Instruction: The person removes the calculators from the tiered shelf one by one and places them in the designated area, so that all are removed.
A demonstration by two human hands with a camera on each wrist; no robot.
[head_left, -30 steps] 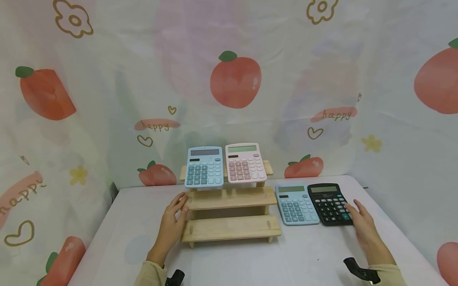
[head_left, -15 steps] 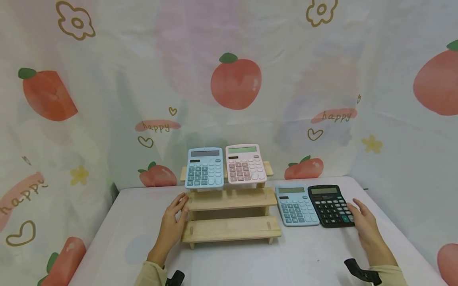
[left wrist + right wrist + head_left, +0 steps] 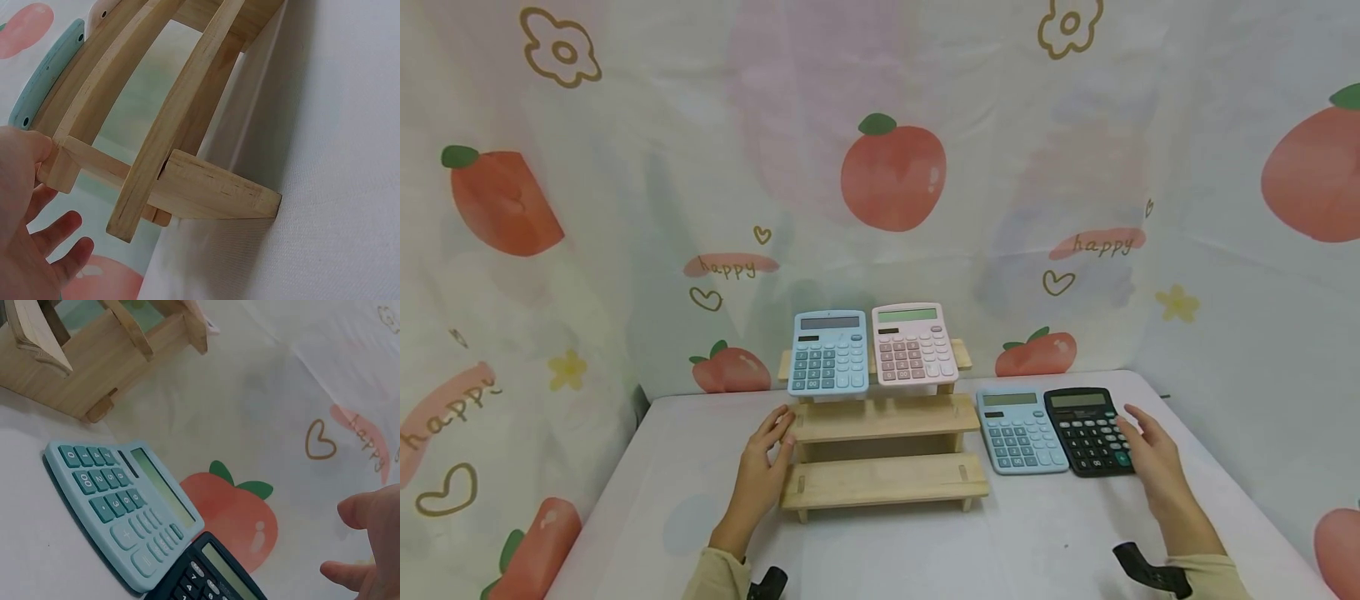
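Note:
My left hand (image 3: 758,477) holds the left end of the middle tier of a three-tier wooden stand (image 3: 887,482); in the left wrist view its thumb and a finger meet the board's end while the other fingers stick out loosely. My right hand (image 3: 1159,467) is beside the right edge of a black calculator (image 3: 1090,433), fingers spread. In the right wrist view that hand (image 3: 369,544) grips nothing. A light blue calculator (image 3: 1022,432) lies left of the black one, both flat on the table. Another blue calculator (image 3: 828,354) and a pink one (image 3: 915,343) lean on the top tier.
A white cloth covers the table (image 3: 925,554). Behind it and at both sides hangs a curtain (image 3: 1000,167) printed with peaches and hearts. The stand's right end is close to the blue calculator on the table.
My right hand has come away from the black calculator's keys to its right edge, with its fingers slightly raised. The left hand, the stand and the calculators keep their places.

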